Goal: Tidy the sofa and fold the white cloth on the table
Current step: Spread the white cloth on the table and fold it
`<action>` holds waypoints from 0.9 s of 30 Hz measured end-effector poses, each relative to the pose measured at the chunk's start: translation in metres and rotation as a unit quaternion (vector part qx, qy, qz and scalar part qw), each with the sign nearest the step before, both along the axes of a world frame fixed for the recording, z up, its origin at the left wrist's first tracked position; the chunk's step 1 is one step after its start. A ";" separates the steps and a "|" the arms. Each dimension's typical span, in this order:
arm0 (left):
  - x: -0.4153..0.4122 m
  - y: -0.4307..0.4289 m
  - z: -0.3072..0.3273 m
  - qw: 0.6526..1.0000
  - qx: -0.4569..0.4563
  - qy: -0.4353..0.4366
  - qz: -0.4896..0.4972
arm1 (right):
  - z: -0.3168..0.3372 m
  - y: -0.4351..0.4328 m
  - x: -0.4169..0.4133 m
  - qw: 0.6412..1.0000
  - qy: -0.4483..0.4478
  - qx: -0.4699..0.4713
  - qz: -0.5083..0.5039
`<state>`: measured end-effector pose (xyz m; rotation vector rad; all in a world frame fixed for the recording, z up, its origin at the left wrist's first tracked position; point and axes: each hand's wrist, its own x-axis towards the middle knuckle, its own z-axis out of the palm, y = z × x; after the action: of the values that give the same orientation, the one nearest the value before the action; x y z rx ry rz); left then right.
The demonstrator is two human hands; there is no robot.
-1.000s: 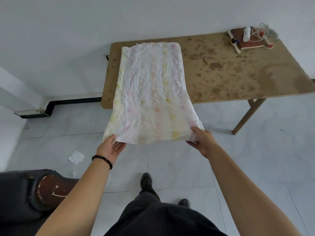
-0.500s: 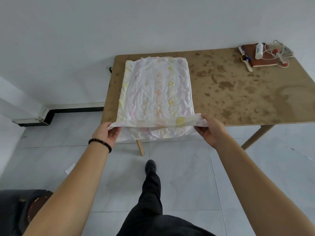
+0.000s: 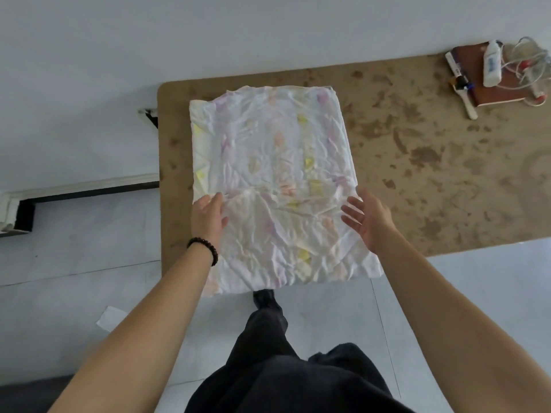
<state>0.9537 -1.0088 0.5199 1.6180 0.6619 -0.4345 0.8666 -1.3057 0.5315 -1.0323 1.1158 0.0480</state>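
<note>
The white cloth (image 3: 277,186), crumpled and faintly printed in pink and yellow, lies folded on the left part of the wooden table (image 3: 432,162). Its near edge hangs slightly over the table's front. A folded-over layer covers the near half, its edge running across at about hand height. My left hand (image 3: 208,217), with a black bead bracelet on the wrist, rests flat on the cloth's left side. Over the cloth's right side my right hand (image 3: 365,220) hovers with fingers spread, holding nothing. The sofa is barely in view, a dark edge at the bottom left.
A brown notebook (image 3: 480,84) with a white bottle, a pen and cables on it sits at the table's far right corner. A scrap of paper (image 3: 110,317) lies on the tiled floor at left. My dark trousers and shoe show below the table edge.
Both hands carried the cloth's near edge up and over onto the table, folding it, then let go. I stepped closer to the table.
</note>
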 end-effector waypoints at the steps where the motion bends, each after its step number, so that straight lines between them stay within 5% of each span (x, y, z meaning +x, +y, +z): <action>1: -0.005 -0.001 -0.005 0.993 0.075 -0.032 -0.086 | -0.005 0.006 -0.002 0.996 0.021 -0.064 0.057; 3: -0.016 -0.002 -0.018 0.940 0.180 -0.109 -0.267 | -0.015 0.016 -0.010 0.947 0.050 -0.234 0.216; 6: -0.024 -0.007 -0.038 0.806 0.350 -0.134 -0.459 | -0.033 0.020 -0.016 0.759 0.051 -0.463 0.454; 9: -0.012 -0.011 -0.050 0.721 0.453 -0.112 -0.512 | -0.052 0.014 -0.007 0.629 0.079 -0.514 0.577; 15: 0.028 0.006 -0.076 0.688 0.528 -0.045 -0.496 | -0.089 -0.030 0.009 0.611 0.152 -0.498 0.597; 22: 0.025 0.014 -0.091 0.687 0.528 -0.138 -0.480 | -0.095 -0.025 0.008 0.614 0.097 -0.566 0.541; 27: 0.037 0.026 -0.088 0.688 0.575 -0.279 -0.342 | -0.083 -0.021 0.034 0.576 0.014 -0.677 0.458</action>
<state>0.9906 -0.9826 0.4324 3.0467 -0.3296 0.0598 0.9006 -1.3266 0.4489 -2.9575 0.3043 0.0253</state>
